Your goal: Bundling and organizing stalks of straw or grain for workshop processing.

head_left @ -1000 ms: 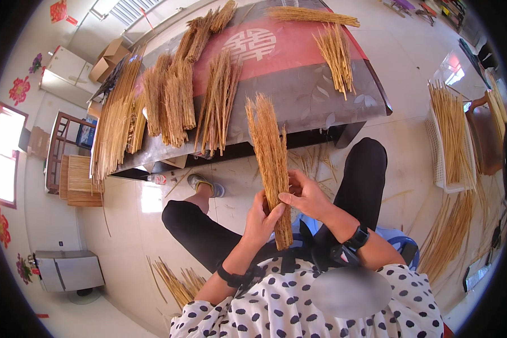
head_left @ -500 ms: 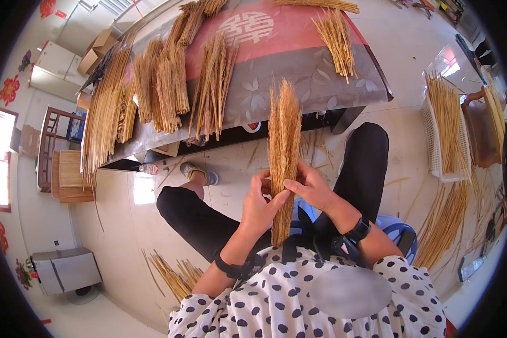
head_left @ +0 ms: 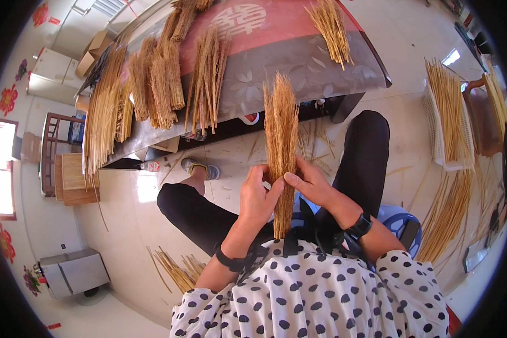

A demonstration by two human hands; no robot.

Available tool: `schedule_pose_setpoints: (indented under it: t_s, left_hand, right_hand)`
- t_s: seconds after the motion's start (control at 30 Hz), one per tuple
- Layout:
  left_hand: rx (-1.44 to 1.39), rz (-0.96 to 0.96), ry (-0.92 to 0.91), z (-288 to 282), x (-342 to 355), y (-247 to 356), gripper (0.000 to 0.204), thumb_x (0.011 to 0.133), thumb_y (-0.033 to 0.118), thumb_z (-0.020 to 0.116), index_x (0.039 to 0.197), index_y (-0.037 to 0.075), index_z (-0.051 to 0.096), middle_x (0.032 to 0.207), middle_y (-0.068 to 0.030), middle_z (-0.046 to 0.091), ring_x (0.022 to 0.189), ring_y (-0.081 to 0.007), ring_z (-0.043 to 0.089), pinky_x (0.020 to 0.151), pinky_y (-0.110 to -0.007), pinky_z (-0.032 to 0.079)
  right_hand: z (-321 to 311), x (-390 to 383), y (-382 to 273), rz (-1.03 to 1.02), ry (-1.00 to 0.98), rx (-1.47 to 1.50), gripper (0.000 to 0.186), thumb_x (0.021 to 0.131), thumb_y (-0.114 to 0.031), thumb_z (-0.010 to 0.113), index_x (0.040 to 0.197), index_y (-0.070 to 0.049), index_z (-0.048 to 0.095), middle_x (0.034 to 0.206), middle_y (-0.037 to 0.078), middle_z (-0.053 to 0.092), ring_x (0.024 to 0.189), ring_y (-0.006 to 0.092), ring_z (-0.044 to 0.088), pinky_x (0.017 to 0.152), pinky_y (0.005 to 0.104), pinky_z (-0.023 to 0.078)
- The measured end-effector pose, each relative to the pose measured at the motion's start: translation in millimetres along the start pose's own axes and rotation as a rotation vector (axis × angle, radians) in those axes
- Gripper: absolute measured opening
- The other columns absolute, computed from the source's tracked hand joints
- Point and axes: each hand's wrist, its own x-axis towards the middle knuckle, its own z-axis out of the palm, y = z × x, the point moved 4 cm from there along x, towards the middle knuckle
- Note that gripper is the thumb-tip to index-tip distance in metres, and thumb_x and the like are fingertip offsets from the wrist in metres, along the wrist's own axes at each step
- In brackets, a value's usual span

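Upright over my lap stands a bundle of dry straw stalks [head_left: 281, 121], its bushy seed heads at the far end and its stems reaching back to my waist. My left hand [head_left: 258, 194] is wrapped round its left side, thumb laid across the front. From the right, my right hand [head_left: 311, 181] grips the same bundle, its thumb pressed on the front near the left thumb. The fingers behind the bundle are hidden. Just beyond the seed heads is the near edge of the table [head_left: 253, 90].
Several straw bundles [head_left: 205, 79] lie on the table's left, with another bundle [head_left: 329, 34] at its far right. A white basket of stalks [head_left: 448, 112] stands on the right, loose stalks [head_left: 448, 217] below it. More stalks [head_left: 177, 269] lie left of me. A blue stool [head_left: 397, 225] is beneath me.
Both hands keep hold of the straw bundle, which sits slightly farther left and higher in view. The whole view has shifted a little; the grip looks much the same.
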Motion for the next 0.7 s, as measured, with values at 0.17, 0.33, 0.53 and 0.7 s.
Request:
schedule_pose_setpoints:
  t_s: [0.17,0.33,0.53,0.7]
  left_hand:
    - [-0.029,0.004,-0.074,3.5,-0.2,-5.6,0.023,0.087,0.01,0.061,0.103,-0.005,0.054,0.088,-0.0103,0.062,0.074,-0.0123,0.058,0.064,-0.026,0.048]
    - [-0.193,-0.018,-0.067,3.2,-0.7,-4.5,0.019,0.088,0.01,0.059,0.099,-0.005,0.054,0.081,-0.0117,0.06,0.068,-0.0162,0.057,0.064,-0.03,0.047]
    - [-0.23,-0.056,-0.109,1.4,0.3,-15.4,0.02,0.089,0.009,0.056,0.104,-0.005,0.055,0.081,-0.0076,0.059,0.071,-0.0113,0.052,0.067,-0.028,0.045]
    - [-0.377,-0.088,-0.114,1.8,0.2,-28.6,0.023,0.09,0.009,0.056,0.108,-0.005,0.055,0.083,-0.0048,0.059,0.074,-0.009,0.05,0.067,-0.026,0.045]
  right_hand:
    - [-1.6,-2.0,-21.4,0.014,0.053,-0.063,0.044,0.091,-0.029,0.059,0.121,0.002,0.048,0.091,0.018,0.065,0.081,0.0266,0.065,0.071,0.0366,0.049]
    - [-5.4,-5.3,-21.8,-0.018,0.065,-0.093,0.043,0.09,-0.025,0.059,0.122,0.001,0.048,0.094,0.021,0.065,0.086,0.0356,0.065,0.073,0.0381,0.049]
    - [-4.4,-5.3,-19.2,-0.013,0.06,-0.059,0.04,0.092,-0.024,0.057,0.122,0.001,0.048,0.098,0.019,0.066,0.088,0.0323,0.065,0.075,0.0378,0.049]
    - [-4.4,-5.1,-11.9,0.015,0.028,-0.086,0.04,0.092,-0.023,0.058,0.122,0.001,0.048,0.094,0.017,0.065,0.081,0.0259,0.065,0.071,0.0351,0.049]
